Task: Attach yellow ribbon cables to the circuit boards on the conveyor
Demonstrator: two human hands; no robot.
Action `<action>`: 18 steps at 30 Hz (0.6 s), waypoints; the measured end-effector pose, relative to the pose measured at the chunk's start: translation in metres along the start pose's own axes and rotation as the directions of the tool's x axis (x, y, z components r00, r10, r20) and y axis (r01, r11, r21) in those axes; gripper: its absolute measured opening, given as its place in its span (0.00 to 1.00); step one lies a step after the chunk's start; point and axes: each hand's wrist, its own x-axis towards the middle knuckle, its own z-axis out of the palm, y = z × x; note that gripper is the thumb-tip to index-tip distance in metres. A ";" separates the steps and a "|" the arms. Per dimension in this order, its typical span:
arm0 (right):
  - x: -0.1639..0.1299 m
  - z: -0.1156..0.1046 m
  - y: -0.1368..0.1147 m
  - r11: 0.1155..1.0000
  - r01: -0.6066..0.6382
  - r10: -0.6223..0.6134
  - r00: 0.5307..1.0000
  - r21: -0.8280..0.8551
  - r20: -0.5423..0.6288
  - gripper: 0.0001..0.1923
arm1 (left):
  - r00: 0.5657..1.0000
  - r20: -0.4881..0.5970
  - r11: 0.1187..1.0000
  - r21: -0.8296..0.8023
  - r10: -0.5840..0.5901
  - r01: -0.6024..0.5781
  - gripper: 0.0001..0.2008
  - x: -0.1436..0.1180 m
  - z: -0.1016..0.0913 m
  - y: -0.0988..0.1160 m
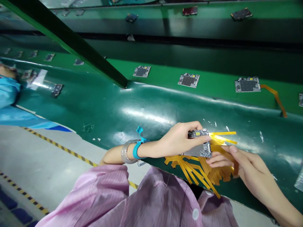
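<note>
My left hand (180,138) grips a small circuit board (201,149) from its left side, thumb across its face and fingers behind it. Between the thumb and fingers of my right hand (239,160) is an orange flex cable (221,149), close against the board's right edge. Whether its end sits in the connector I cannot tell. Several more yellow-orange strips (223,138) stick out just above it. Under both hands a pile of flex cables (213,171) lies at the near edge of the green bench (151,126). A blue wrist strap (137,149) circles my left wrist.
Behind the bench edge, circuit boards (188,80) lie in a row on a green strip; one board (247,84) has an orange cable attached. A dark green post (94,56) slants down at left. Another person's blue sleeve (9,91) is at far left, near a loose board (56,90).
</note>
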 end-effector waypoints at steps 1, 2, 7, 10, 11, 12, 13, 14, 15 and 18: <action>0.002 0.000 -0.002 0.998 -0.025 0.023 0.999 0.049 0.036 0.26 | 1.000 -0.001 1.000 0.006 0.005 -0.005 0.15 -0.001 -0.001 0.000; 0.005 0.001 -0.005 0.994 -0.058 0.051 0.996 0.088 0.074 0.25 | 1.000 -0.001 1.000 0.013 0.002 -0.002 0.15 -0.002 -0.003 -0.001; 0.030 0.012 -0.019 0.999 0.010 -0.007 0.996 -0.032 0.087 0.18 | 1.000 -0.017 0.995 0.097 0.023 -0.021 0.14 -0.008 -0.010 -0.003; 0.053 0.024 -0.031 0.993 0.065 -0.045 0.980 -0.094 0.193 0.14 | 0.996 -0.068 0.994 0.091 0.062 -0.056 0.14 -0.012 -0.020 -0.013; 0.060 0.028 -0.036 0.992 0.073 -0.048 0.973 -0.105 0.228 0.14 | 0.991 -0.113 0.995 0.076 0.070 -0.061 0.13 -0.015 -0.025 -0.018; 0.069 0.031 -0.041 0.991 0.076 -0.047 0.967 -0.107 0.250 0.15 | 0.981 -0.181 0.996 0.067 0.075 -0.064 0.13 -0.017 -0.032 -0.024; 0.077 0.034 -0.047 0.993 0.071 -0.044 0.965 -0.099 0.260 0.16 | 0.961 -0.267 0.996 0.069 0.076 -0.060 0.13 -0.021 -0.040 -0.031; 0.086 0.036 -0.053 0.995 0.064 -0.042 0.965 -0.077 0.259 0.16 | 0.929 -0.361 0.996 0.076 0.076 -0.052 0.14 -0.026 -0.048 -0.039; 0.096 0.039 -0.060 0.997 0.057 -0.045 0.969 -0.044 0.244 0.17 | 0.890 -0.451 0.996 0.082 0.073 -0.040 0.14 -0.031 -0.056 -0.047; 0.133 0.055 -0.079 0.992 0.081 -0.096 0.981 0.097 0.171 0.19 | 0.790 -0.611 0.999 0.033 0.039 -0.024 0.14 -0.050 -0.078 -0.072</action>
